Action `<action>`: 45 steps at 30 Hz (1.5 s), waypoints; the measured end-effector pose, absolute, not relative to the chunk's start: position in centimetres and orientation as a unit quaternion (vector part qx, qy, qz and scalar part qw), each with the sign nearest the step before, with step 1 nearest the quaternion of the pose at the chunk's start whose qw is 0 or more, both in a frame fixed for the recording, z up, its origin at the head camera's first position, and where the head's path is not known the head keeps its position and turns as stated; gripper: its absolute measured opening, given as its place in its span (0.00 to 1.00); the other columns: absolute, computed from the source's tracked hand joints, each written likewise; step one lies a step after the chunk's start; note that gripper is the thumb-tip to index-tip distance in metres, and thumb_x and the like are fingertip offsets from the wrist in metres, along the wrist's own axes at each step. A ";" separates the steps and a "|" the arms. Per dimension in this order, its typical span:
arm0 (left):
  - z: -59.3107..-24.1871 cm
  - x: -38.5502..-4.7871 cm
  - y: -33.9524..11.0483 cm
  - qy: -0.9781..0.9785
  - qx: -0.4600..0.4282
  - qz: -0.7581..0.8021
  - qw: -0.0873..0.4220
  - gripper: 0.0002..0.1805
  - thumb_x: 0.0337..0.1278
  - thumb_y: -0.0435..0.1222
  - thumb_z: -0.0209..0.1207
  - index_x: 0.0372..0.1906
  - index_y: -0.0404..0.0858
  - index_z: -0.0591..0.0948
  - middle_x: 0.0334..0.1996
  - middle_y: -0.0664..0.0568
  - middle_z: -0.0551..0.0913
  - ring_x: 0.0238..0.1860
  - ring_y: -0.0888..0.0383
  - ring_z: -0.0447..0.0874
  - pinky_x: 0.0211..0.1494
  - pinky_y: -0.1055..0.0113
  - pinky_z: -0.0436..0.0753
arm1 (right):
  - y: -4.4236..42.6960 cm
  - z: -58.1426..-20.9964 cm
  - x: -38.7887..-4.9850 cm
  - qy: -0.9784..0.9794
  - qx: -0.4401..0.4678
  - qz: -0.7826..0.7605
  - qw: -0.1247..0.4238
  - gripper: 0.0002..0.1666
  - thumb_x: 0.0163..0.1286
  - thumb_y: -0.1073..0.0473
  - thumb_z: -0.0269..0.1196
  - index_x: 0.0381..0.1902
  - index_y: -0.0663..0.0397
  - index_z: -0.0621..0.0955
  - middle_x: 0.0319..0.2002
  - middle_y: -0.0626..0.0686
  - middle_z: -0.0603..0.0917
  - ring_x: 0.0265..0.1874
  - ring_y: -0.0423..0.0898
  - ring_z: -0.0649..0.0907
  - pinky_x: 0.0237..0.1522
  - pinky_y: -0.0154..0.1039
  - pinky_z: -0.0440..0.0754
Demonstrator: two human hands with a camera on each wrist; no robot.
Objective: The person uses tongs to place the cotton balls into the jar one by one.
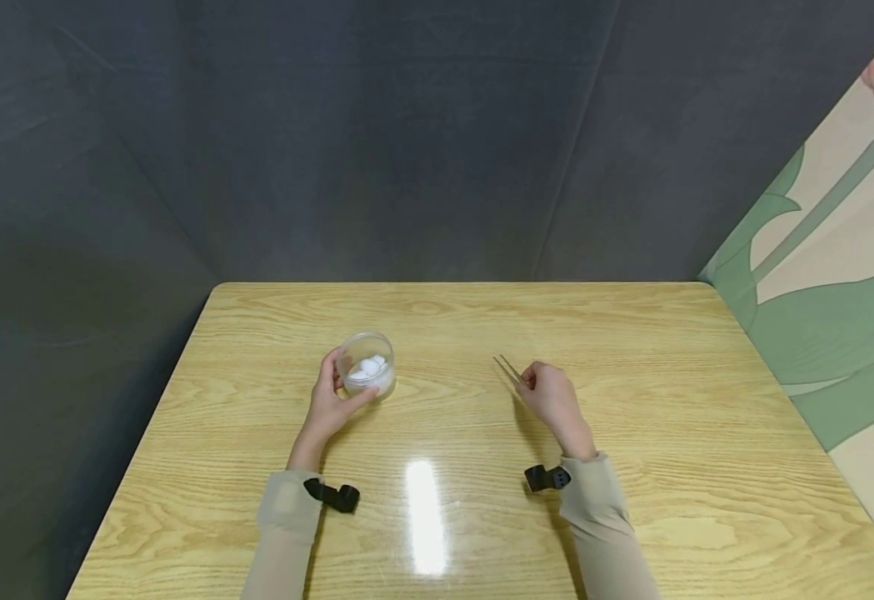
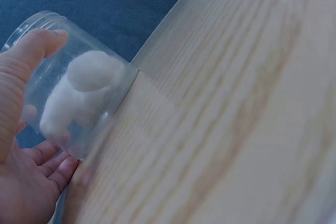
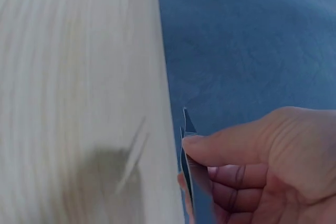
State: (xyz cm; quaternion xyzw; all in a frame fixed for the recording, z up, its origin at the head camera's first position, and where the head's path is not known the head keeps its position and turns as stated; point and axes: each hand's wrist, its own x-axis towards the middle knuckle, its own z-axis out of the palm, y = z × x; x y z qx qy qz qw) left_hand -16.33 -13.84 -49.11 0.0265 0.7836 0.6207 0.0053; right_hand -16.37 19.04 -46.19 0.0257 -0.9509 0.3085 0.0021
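Observation:
A clear plastic jar (image 1: 366, 344) without a lid stands on the left part of the table, with white cotton balls (image 2: 84, 90) inside. My left hand (image 1: 329, 406) holds the jar, thumb on the near side and fingers round the far left. In the left wrist view the jar's base meets the tabletop. Over to the right, metal tweezers (image 1: 510, 369) are pinched between the thumb and fingers of my right hand (image 1: 554, 400). The tweezers' tips are parted and point forward and left, with nothing between them. The right wrist view shows the tweezers (image 3: 187, 150) above the table surface.
The wooden table (image 1: 437, 317) ends at a dark grey cloth (image 1: 407, 150) behind it and on the left. A wall with a flower pattern (image 1: 841, 333) borders the right side. A bright light reflection (image 1: 426, 517) lies on the near tabletop.

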 end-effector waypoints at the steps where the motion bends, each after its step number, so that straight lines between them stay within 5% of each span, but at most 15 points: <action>1: -49.1 -16.3 -13.8 0.784 0.027 0.621 0.005 0.45 0.47 0.30 0.68 0.69 0.35 0.55 0.61 0.31 0.63 0.58 0.40 0.63 0.59 0.48 0.63 | 19.2 -46.3 -16.4 -0.951 0.023 0.308 -0.001 0.06 0.61 0.68 0.61 0.31 0.69 0.78 0.22 0.56 0.78 0.17 0.44 0.72 0.24 0.39 0.72; 26: -49.0 -16.2 -13.7 0.787 0.031 0.616 0.000 0.45 0.47 0.30 0.67 0.69 0.34 0.55 0.62 0.30 0.63 0.58 0.39 0.63 0.59 0.47 0.63 | 20.1 -48.1 -16.6 -0.959 -0.013 0.278 -0.045 0.07 0.56 0.68 0.65 0.27 0.64 0.76 0.25 0.56 0.79 0.20 0.47 0.76 0.24 0.40 0.74; 33: -52.7 -17.4 -14.4 0.790 0.039 0.612 -0.016 0.46 0.46 0.34 0.69 0.69 0.43 0.57 0.61 0.40 0.66 0.57 0.45 0.65 0.57 0.50 0.65 | 20.2 -48.6 -16.6 -0.959 -0.020 0.278 -0.051 0.06 0.54 0.69 0.63 0.26 0.62 0.74 0.22 0.54 0.75 0.19 0.46 0.72 0.21 0.38 0.70; 45: -52.6 -17.6 -14.2 0.787 0.025 0.616 -0.012 0.46 0.45 0.33 0.70 0.69 0.42 0.57 0.61 0.39 0.66 0.56 0.46 0.65 0.57 0.50 0.64 | 20.2 -48.6 -16.3 -0.954 -0.021 0.294 -0.049 0.11 0.54 0.67 0.66 0.26 0.61 0.72 0.21 0.52 0.72 0.20 0.46 0.70 0.23 0.37 0.67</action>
